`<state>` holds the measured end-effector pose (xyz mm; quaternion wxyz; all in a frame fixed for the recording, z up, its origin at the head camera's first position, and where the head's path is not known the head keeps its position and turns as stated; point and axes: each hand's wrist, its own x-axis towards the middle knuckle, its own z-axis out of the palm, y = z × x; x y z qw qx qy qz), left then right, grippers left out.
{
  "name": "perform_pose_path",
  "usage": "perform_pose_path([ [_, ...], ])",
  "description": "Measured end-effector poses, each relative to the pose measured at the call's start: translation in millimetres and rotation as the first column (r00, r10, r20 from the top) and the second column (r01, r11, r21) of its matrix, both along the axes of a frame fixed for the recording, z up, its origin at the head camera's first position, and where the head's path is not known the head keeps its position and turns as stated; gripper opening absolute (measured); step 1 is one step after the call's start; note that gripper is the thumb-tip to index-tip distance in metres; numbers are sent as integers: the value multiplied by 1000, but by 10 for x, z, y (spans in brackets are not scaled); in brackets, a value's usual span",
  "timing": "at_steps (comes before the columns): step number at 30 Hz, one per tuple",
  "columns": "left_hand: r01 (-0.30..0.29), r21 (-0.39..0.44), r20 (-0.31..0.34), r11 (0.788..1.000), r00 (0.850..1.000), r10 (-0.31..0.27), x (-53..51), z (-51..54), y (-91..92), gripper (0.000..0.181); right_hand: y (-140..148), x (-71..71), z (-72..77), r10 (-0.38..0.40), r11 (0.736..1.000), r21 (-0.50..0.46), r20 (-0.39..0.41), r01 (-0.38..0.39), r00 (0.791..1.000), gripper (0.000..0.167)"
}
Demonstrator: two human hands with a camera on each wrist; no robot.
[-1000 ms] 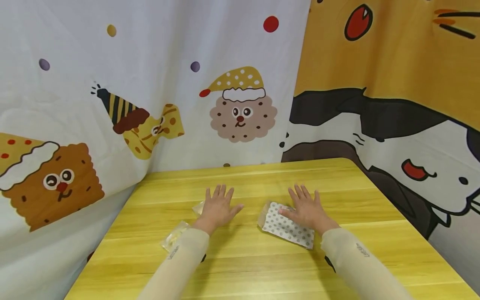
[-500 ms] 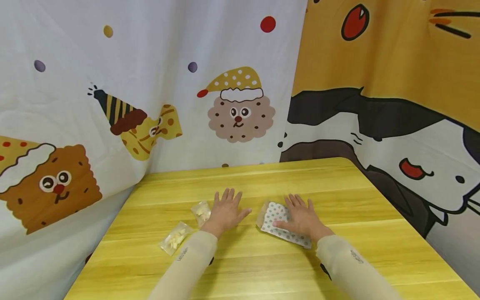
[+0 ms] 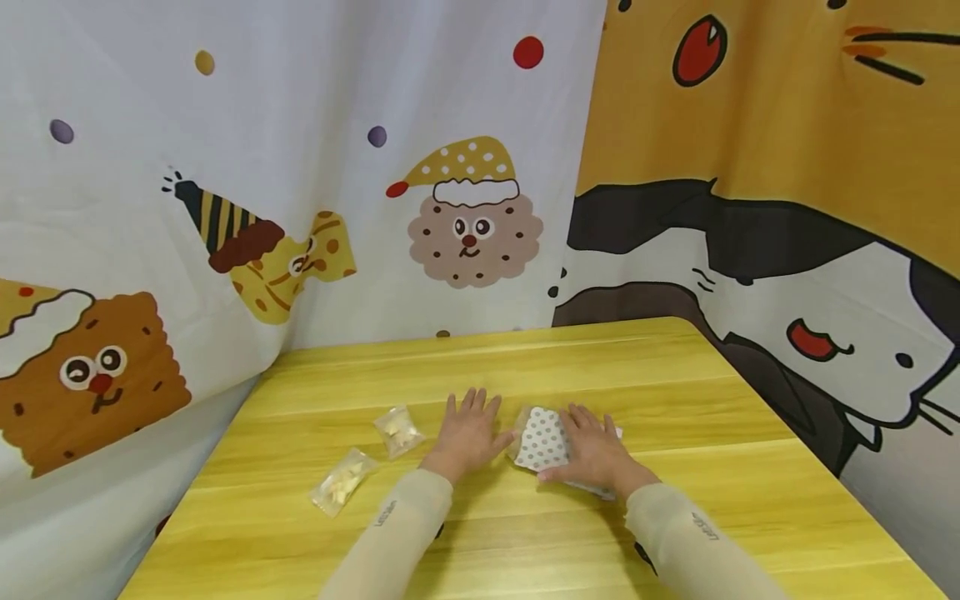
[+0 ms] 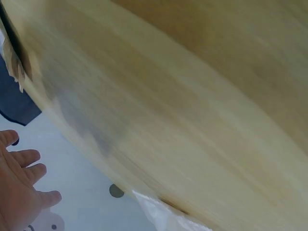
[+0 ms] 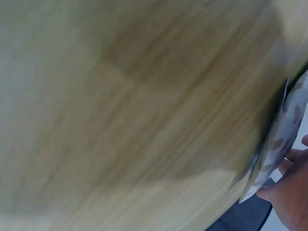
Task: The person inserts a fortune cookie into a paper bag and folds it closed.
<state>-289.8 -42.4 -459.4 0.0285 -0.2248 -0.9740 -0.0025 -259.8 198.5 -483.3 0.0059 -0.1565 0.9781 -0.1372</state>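
Observation:
A flat white paper pouch with grey dots [image 3: 542,440] lies on the wooden table [image 3: 480,542], with a pale flap along its left side. Across its right part rests my right hand [image 3: 596,454], fingers extended forward and thumb near the front edge. In the right wrist view the pouch [image 5: 276,144] stands out beside the fingertips. My left hand [image 3: 467,435] is just left of the pouch, fingers straight and spread, the thumb tip at the flap; whether it touches is unclear. The left wrist view has the hand [image 4: 21,187] holding nothing.
Two small clear sachets with pale yellow pieces lie left of the left hand: a farther sachet [image 3: 399,431] and a nearer sachet [image 3: 342,482]. A cartoon-printed curtain [image 3: 337,100] hangs behind the table's far edge.
My left hand has moved right, away from the sachets and up to the pouch, uncovering the farther sachet. My right hand has shifted slightly left and down onto the pouch.

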Motion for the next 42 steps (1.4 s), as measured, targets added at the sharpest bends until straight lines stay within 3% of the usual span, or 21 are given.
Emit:
perform_pose_path([
  [7,37,31,31,999,999,-38,-48,-81,112,76,28,14,-25,-12,1000,10,4,12,1000,128],
  [13,29,11,72,1000,997,-29,-70,-104,148,74,48,5,-64,5,1000,-3,23,-5,1000,127],
  [25,131,-11,117,991,985,-129,-44,-139,79,63,37,6,-126,49,999,-13,17,-49,999,121],
  [33,131,-76,152,988,981,-119,-3,-169,25,58,22,-19,-104,84,996,-30,-1,-84,996,118],
  [42,130,-78,166,988,979,-116,-4,-172,-22,60,21,-60,-64,37,999,-1,21,-37,999,127],
])
